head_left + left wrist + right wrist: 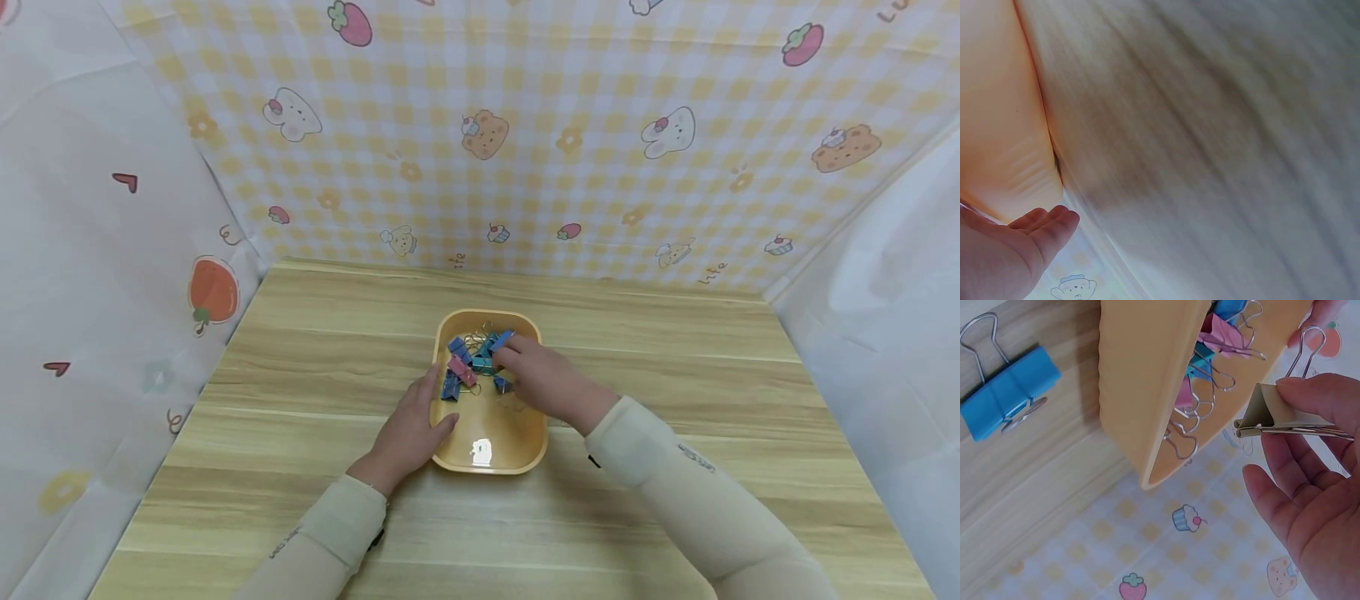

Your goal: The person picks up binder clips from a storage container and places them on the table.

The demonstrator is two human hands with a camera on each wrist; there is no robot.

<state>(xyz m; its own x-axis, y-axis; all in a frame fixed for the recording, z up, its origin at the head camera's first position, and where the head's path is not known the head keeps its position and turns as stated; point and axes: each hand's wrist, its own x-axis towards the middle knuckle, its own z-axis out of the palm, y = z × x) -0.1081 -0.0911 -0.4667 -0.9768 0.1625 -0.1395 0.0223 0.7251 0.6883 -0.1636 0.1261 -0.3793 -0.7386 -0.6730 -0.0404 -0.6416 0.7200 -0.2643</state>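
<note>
A yellow-orange plastic tray point(480, 467) stands on the table with several binder clips in its far half. My left hand point(411, 429) holds the tray's left wall, its thumb over the rim and its fingers along the outside. In the left wrist view those fingers point(1054, 231) lie beside the tray wall. My right hand point(551, 379) is over the tray's right side. Seen from the right wrist, it pinches an olive-yellow binder clip point(1291, 409) between thumb and fingers. Among the clips in the tray are a pink binder clip point(461, 368) and a blue binder clip point(460, 348).
Outside the tray, a bright blue binder clip point(1010, 390) lies on the wood-grain table point(300, 375). A checked cloth point(525, 183) with cartoon prints hangs behind the table. White cloth point(112, 275) borders the left side, with more on the right.
</note>
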